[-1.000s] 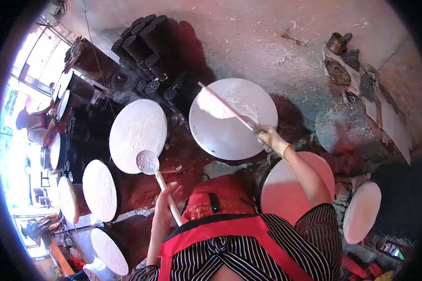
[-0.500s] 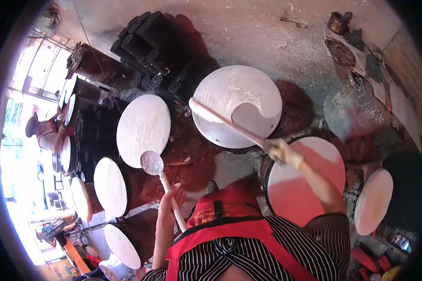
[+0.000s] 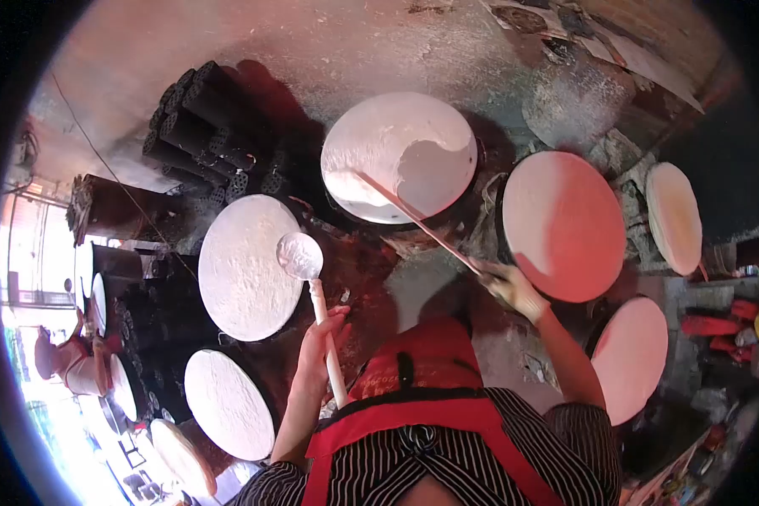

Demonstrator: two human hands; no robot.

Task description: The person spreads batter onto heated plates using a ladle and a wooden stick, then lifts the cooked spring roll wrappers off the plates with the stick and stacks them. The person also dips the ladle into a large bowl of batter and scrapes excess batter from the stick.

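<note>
My left hand [image 3: 319,344] grips the white handle of a ladle [image 3: 300,255], its round bowl held above the gap between two griddles. My right hand [image 3: 509,284], in a pale glove, holds a long thin stick [image 3: 413,221] whose far end rests on the round griddle [image 3: 399,157] ahead. That griddle is covered with a white sheet of batter except for a bare grey patch on its right half. A second white-coated griddle [image 3: 246,266] lies left of the ladle. My red apron and striped shirt fill the bottom.
More round griddles stand around: a pinkish one [image 3: 563,224] at right, one [image 3: 675,217] further right, one [image 3: 630,357] below, and others [image 3: 228,403] at lower left. Black perforated cylinders [image 3: 202,126] are stacked at the back left. Another person [image 3: 63,363] stands at far left.
The view has swung right and down. My right hand pulled the stick back toward me across the far griddle. The white layer now covers more of it. The ladle stays in my left hand.
</note>
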